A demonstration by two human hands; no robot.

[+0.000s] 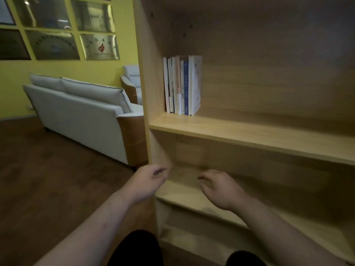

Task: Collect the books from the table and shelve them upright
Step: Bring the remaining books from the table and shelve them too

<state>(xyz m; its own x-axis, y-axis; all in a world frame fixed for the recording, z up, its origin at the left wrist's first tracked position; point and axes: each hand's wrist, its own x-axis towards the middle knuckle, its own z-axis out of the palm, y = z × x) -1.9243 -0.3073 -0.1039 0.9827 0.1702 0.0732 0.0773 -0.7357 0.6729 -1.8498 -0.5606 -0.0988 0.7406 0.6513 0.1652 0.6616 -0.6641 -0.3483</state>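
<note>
head view: a pale, wood-grain bookcase (249,137) with flat matte boards fills the right side. on its upper visible board, at the far left end close to the side panel, stands a tight row of thin books (181,85) with paper covers in white, cream, pink and blue. each is upright, long axis vertical, spine turned outward toward the camera. the white one at the right end shows its flat front cover facing right.

lower down, the left hand (148,181) hangs in front of the bookcase's left edge, fingers loosely curled and gripping nothing. the right hand (221,189) hovers above a lower board, palm down, fingers relaxed and slightly spread, also empty. both are blurred.

to the left are a smooth white sofa (76,106) with tan arm panels, a dark wooden floor (48,179), and shiny framed plaques (57,35) on a yellow wall (11,89).
</note>
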